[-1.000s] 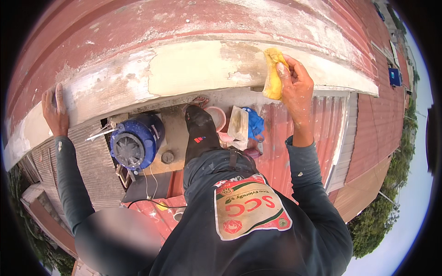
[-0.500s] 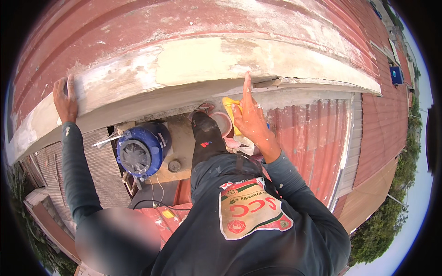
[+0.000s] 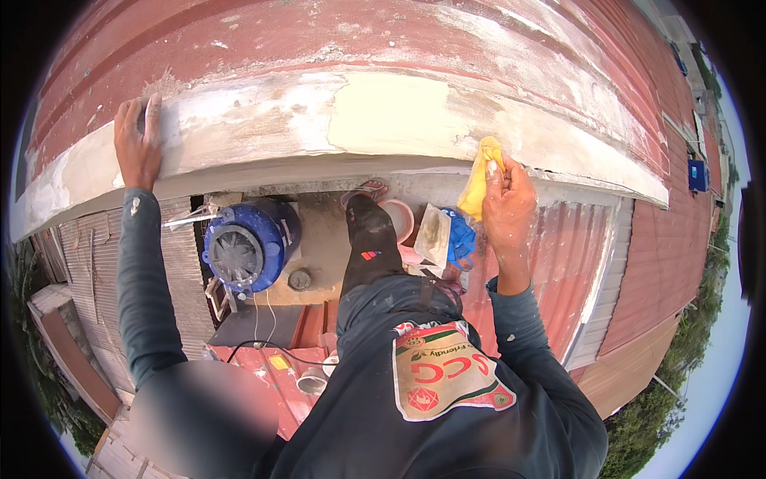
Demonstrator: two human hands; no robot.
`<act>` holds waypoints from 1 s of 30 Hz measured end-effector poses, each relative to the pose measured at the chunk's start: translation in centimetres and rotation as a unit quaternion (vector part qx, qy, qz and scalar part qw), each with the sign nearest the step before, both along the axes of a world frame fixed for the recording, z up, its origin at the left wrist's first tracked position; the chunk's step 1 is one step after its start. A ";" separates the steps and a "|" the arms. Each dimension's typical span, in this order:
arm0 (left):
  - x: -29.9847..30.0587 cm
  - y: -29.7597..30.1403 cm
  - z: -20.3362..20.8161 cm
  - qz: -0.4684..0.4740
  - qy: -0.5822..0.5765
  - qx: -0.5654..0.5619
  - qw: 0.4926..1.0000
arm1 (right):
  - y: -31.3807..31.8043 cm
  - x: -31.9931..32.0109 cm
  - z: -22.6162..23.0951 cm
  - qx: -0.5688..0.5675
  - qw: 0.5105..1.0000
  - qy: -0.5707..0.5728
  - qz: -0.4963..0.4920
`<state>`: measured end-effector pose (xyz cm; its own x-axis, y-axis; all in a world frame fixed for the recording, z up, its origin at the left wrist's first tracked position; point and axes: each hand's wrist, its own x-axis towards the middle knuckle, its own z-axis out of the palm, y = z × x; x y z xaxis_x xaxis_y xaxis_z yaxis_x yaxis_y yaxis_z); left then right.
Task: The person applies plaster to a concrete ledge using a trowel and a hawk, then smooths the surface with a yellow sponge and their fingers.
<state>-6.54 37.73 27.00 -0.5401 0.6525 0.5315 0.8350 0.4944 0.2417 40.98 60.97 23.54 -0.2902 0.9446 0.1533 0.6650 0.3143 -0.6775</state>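
In front of me runs a long pale concrete ledge (image 3: 239,120) with a smooth cream patch (image 3: 391,112) at its middle. My left hand (image 3: 137,148) rests on the ledge's left part, fingers stretched over the edge, holding nothing. A crumpled yellow cloth (image 3: 477,188) is pinched in my closed right hand (image 3: 511,203), just right of the cream patch. The cloth's upper tip meets the ledge's front face, and the rest hangs below its lower edge. My fingertips are partly hidden by the cloth. White specks dot my right hand.
Below the ledge stand a blue barrel (image 3: 254,247), a pink basin (image 3: 399,217), a pale flat piece (image 3: 433,235) and a blue plastic bag (image 3: 461,238). A white cup (image 3: 311,382) lies near a black cable. Red corrugated roofing (image 3: 239,52) rises beyond the ledge.
My right hand has moved right, from a pointing finger at the ledge to a pinch with the yellow cloth raised against it. The view has shifted slightly; my left hand stays on the ledge.
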 end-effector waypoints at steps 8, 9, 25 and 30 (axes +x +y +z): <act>0.2 0.0 -0.1 0.012 -0.031 0.000 0.999 | -6.7 -7.9 -2.0 -0.014 0.978 0.157 0.137; 0.2 0.1 0.1 0.010 -0.032 -0.005 0.999 | -7.7 -9.3 -1.4 0.033 0.974 0.139 0.177; 0.6 0.4 0.5 0.013 -0.039 0.013 0.999 | 8.1 -11.4 7.6 -0.516 0.755 0.332 0.232; 0.5 0.8 0.8 0.004 -0.074 -0.004 0.997 | 19.7 -14.1 6.6 -0.415 0.841 0.091 0.333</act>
